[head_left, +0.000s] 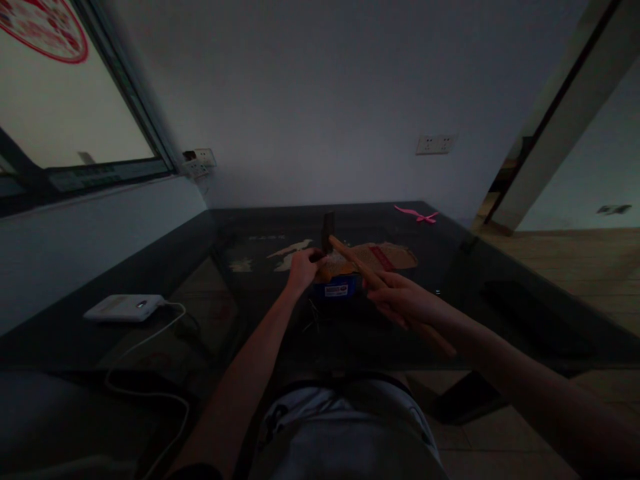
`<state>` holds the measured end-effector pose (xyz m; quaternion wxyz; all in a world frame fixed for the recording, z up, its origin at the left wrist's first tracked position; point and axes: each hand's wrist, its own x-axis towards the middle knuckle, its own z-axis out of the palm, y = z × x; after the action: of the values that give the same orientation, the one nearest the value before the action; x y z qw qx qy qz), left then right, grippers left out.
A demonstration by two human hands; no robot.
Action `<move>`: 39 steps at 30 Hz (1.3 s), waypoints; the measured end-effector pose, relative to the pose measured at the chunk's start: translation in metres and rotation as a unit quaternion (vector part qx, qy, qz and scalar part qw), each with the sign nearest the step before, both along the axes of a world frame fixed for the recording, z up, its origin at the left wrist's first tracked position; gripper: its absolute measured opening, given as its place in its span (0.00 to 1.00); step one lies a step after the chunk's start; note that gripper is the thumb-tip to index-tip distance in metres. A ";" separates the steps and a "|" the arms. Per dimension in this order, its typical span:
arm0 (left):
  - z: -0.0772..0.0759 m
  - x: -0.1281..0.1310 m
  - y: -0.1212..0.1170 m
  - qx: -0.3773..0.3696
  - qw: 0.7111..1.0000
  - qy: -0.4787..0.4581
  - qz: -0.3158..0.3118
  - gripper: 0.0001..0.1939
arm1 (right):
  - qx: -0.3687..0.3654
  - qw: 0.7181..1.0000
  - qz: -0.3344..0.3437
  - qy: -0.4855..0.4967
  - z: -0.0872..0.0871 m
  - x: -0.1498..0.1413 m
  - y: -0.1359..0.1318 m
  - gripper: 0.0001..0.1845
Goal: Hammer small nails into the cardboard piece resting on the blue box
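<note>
My right hand is closed around the wooden handle of a hammer, whose dark head rises beyond my left fingers. The handle slants from lower right to upper left. My left hand has its thumb and fingers pinched together beside the hammer head; whatever lies between them is too small to make out. Just under both hands is a piece of torn brown cardboard with a dark red stripe. A blue box or packet with a white label shows below the cardboard's near edge.
Pale torn scraps lie left of the cardboard on the dark glossy table. A white power bank with a cable is at left. A pink item sits at the back right, a dark flat object at the right.
</note>
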<state>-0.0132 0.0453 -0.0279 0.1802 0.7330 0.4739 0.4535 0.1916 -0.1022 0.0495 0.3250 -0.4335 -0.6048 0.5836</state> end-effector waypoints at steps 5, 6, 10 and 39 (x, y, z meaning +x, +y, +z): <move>0.001 0.002 -0.001 0.003 1.000 -0.012 -0.006 0.06 | 0.012 1.000 -0.011 -0.001 0.008 0.000 -0.004 0.11; 0.001 0.002 -0.001 0.004 1.000 -0.013 -0.004 0.06 | 0.013 1.000 -0.012 0.000 0.008 0.000 -0.004 0.11; 0.001 0.002 -0.001 -0.005 1.000 -0.005 0.004 0.05 | 0.006 1.000 -0.005 -0.003 -0.001 -0.003 -0.001 0.12; 0.002 0.002 -0.002 -0.003 1.000 -0.001 0.006 0.07 | -0.008 1.000 -0.008 0.009 -0.003 -0.004 -0.006 0.13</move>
<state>-0.0115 0.0434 -0.0263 0.1802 0.7289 0.4800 0.4536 0.1876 -0.1083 0.0469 0.3314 -0.4355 -0.5934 0.5902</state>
